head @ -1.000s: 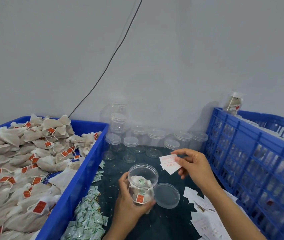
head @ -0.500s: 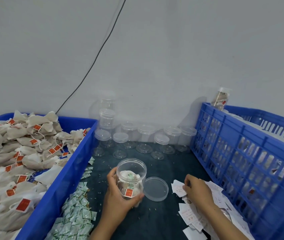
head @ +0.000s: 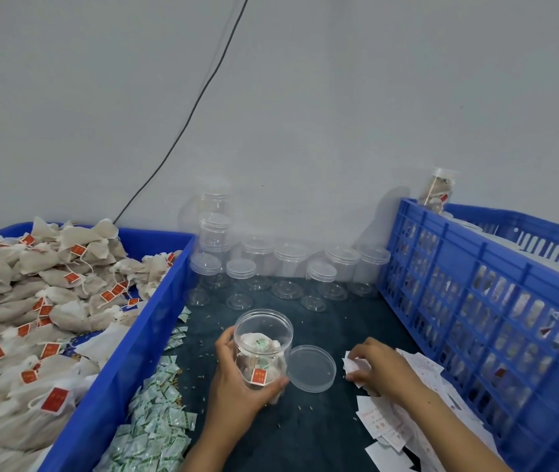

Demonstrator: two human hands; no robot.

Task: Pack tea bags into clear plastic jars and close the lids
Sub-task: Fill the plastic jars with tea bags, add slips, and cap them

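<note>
Left hand (head: pixel 237 383) wrapped around the open jar (head: pixel 262 347), thumb on the near side and fingers curled round the far side, jar upright on the dark mat (head: pixel 305 437). Inside the jar, tea bags (head: pixel 257 345) with a red tag against the wall and a small green sachet on top. Just right of that hand and touching the jar's base, the loose lid (head: pixel 312 367), flat on the mat. Further right, right hand (head: pixel 378 367), fingers bent down and pinching at the white paper slips (head: pixel 407 413) strewn beneath and behind it. Left of the left hand, a scatter of green sachets (head: pixel 155 417) along the wall of the blue bin (head: pixel 124 362), heaped with tagged tea bags. Beyond both hands, against the wall, a cluster of empty lidded jars (head: pixel 288 264). Right of the right hand, a slatted blue crate (head: pixel 475 301) with one filled jar (head: pixel 436 190) on its far corner.
</note>
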